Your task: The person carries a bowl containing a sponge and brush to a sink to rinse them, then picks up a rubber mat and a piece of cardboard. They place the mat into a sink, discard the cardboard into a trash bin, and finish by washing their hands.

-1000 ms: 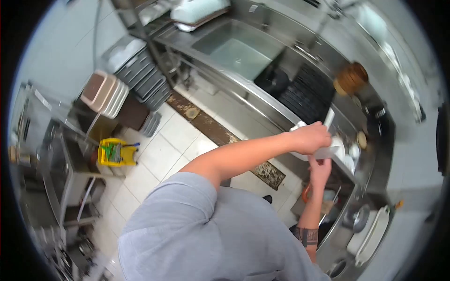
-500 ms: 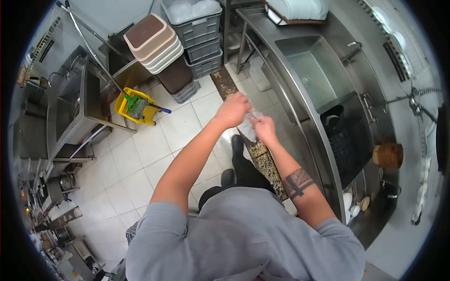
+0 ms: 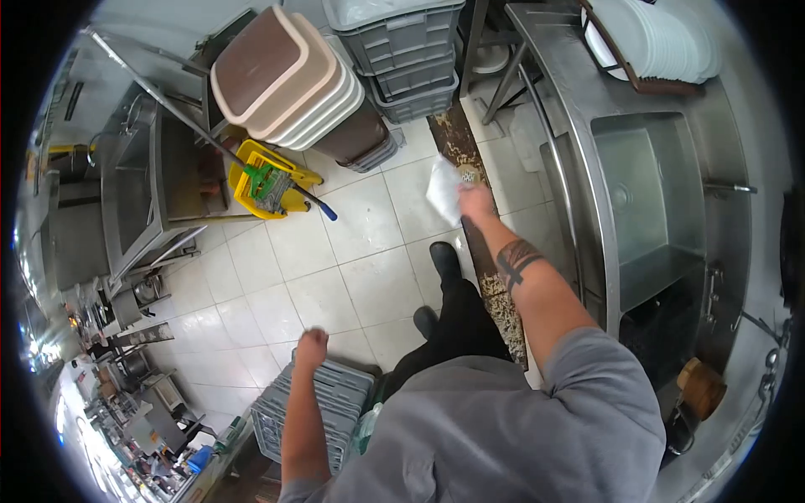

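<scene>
My right hand [image 3: 476, 204] is stretched forward over the floor, its fingers closed on a white cloth-like sheet [image 3: 443, 191]. The sheet hangs off the far left side of the hand in a loose, folded shape. Just beyond the fingers, a small round tan thing [image 3: 468, 173] shows against the dark floor strip [image 3: 459, 138]. Low on the left, my left hand [image 3: 312, 348] is closed, with nothing visible in it. It overlaps the far edge of a grey plastic crate [image 3: 335, 377] beside my legs.
A steel sink [image 3: 646, 189] runs along my right, with a rack of white plates [image 3: 671, 42] beyond it. Ahead stand stacked bins [image 3: 260, 67] and grey crates [image 3: 398, 46]. A yellow mop bucket [image 3: 243, 180] stands on the tiled floor [image 3: 369, 226].
My hands were together at the white sheet; the left has let go and swung back to the lower left. The right still holds the sheet. The view has turned, bringing the grey crate into sight.
</scene>
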`<state>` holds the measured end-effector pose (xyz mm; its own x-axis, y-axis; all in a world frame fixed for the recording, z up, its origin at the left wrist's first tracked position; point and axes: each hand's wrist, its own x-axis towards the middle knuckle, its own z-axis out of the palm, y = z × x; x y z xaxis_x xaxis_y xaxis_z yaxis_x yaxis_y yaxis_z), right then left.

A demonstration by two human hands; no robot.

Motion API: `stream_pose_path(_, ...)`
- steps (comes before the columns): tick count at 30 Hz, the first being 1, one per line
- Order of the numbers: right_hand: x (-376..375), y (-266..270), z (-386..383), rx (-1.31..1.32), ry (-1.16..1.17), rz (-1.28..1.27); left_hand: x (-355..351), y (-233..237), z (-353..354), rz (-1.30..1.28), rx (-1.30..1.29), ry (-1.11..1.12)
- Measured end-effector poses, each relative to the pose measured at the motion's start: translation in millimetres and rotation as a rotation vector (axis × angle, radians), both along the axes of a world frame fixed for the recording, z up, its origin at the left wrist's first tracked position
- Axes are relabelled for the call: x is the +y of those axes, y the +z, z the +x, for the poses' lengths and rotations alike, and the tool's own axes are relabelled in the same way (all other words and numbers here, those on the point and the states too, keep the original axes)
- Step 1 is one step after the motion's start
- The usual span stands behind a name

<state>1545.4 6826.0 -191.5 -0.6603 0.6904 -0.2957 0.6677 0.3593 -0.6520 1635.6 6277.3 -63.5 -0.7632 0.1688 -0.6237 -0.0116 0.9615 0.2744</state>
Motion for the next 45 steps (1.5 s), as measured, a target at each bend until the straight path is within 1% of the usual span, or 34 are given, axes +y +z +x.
stream_pose_path(1, 32, -29, -13, -0.078, 0.06, 0.032, -12, 2, 16, 0.004, -0.032, 0.113)
stream_pose_path(2, 67, -57, -24, -0.153, 0.122, 0.064, -38, -9, 34, 0.014, -0.03, -0.024)
stream_pose_path(4, 117, -62, -40, -0.071, 0.1, 0.216, -76, -35, 70, 0.039, -0.014, -0.259)
stream_pose_path(5, 142, -60, -48, -0.097, 0.073, 0.251, -80, -41, 78, 0.054, -0.001, -0.361)
stream_pose_path(6, 163, -57, -54, -0.122, 0.044, 0.287, -65, -30, 74, 0.05, -0.008, -0.369)
stream_pose_path(8, 192, -36, -61, -0.142, 0.02, 0.324, -12, 6, 66, 0.045, -0.259, 0.151)
stream_pose_path(9, 199, -29, -62, -0.151, 0.006, 0.367, 3, 6, 60, 0.043, -0.262, 0.143)
stream_pose_path(10, 199, -36, -58, -0.155, -0.002, 0.367, 14, 6, 55, 0.055, -0.238, 0.177)
stream_pose_path(12, 200, -49, -49, -0.217, 0.149, 0.272, 36, 4, 39, 0.081, -0.208, 0.207)
stream_pose_path(14, 155, -12, -35, -0.293, 0.305, 0.231, 58, 1, 16, 0.135, -0.212, 0.219)
stream_pose_path(15, 132, -5, -20, -0.183, 0.343, 0.077, 67, -2, 6, 0.185, -0.136, 0.17)
stream_pose_path(16, 116, -48, 2, -0.034, 0.448, 0.142, 76, -1, -5, 0.194, -0.126, 0.164)
stream_pose_path(17, 89, -35, 18, -0.046, 0.434, -0.012, 86, 1, -16, 0.217, -0.08, 0.181)
stream_pose_path(18, 71, -30, 36, -0.115, 0.506, -0.119, 93, 4, -23, 0.243, -0.033, 0.194)
stream_pose_path(19, 54, -40, 60, -0.053, 0.589, -0.17, 98, 9, -29, 0.257, -0.021, 0.18)
stream_pose_path(20, 40, -32, 81, -0.167, 0.646, -0.222, 103, 14, -35, 0.289, 0.014, 0.185)
stream_pose_path(23, 17, 28, 157, -0.195, 0.666, -0.277, 95, 7, -37, 0.368, 0.073, 0.127)
stream_pose_path(24, 16, 47, 194, -0.173, 0.583, -0.289, 88, -2, -31, 0.39, 0.078, 0.085)
stream_pose_path(26, 28, 72, 253, -0.336, 0.533, -0.28, 73, -18, -22, 0.308, -0.024, 0.046)
stream_pose_path(27, 34, 69, 295, -0.226, 0.436, -0.177, 68, -25, -14, 0.266, -0.068, 0.017)
stream_pose_path(28, 35, 64, 342, -0.123, 0.333, -0.07, 47, -57, -10, 0.256, -0.141, -0.002)
stream_pose_path(29, 33, 73, 383, -0.117, 0.234, -0.048, 43, -58, -2, 0.251, -0.208, -0.049)
stream_pose_path(30, 29, 82, 425, -0.139, 0.016, -0.109, 28, -81, 5, 0.293, -0.234, -0.092)
stream_pose_path(31, 20, 88, 468, -0.149, -0.198, -0.175, 33, -78, 16, 0.243, -0.321, -0.064)
stream_pose_path(32, 6, 90, 513, -0.136, -0.283, -0.164, 36, -76, 29, 0.18, -0.405, -0.031)
stream_pose_path(34, -35, 92, 603, -0.032, -0.442, -0.015, 30, -94, 33, 0.289, -0.455, -0.631)
stream_pose_path(35, -63, 98, 643, -0.033, -0.515, -0.007, 47, -87, 45, 0.283, -0.467, -0.704)
stream_pose_path(37, -126, 111, 712, -0.051, -0.808, -0.186, 77, -55, 83, 0.037, -0.432, -0.354)
stream_pose_path(40, -229, 93, 811, 0.023, -0.923, -0.251, 93, -129, 76, 0.307, -0.5, -0.883)
stream_pose_path(41, -258, 104, 831, 0.029, -0.962, -0.249, 107, -136, 85, 0.378, -0.561, -0.79)
stream_pose_path(42, -285, 122, 849, 0.12, -1.223, -0.382, 121, -129, 100, 0.375, -0.568, -0.829)
stream_pose_path(43, -308, 133, 866, 0.228, -1.482, -0.517, 145, -109, 124, 0.302, -0.588, -0.647)
stream_pose_path(44, -329, 134, 888, 0.253, -1.53, -0.509, 165, -96, 142, 0.224, -0.6, -0.474)
stream_pose_path(45, -347, 135, 914, 0.392, -1.638, -0.458, 184, -89, 157, 0.249, -0.595, -0.57)
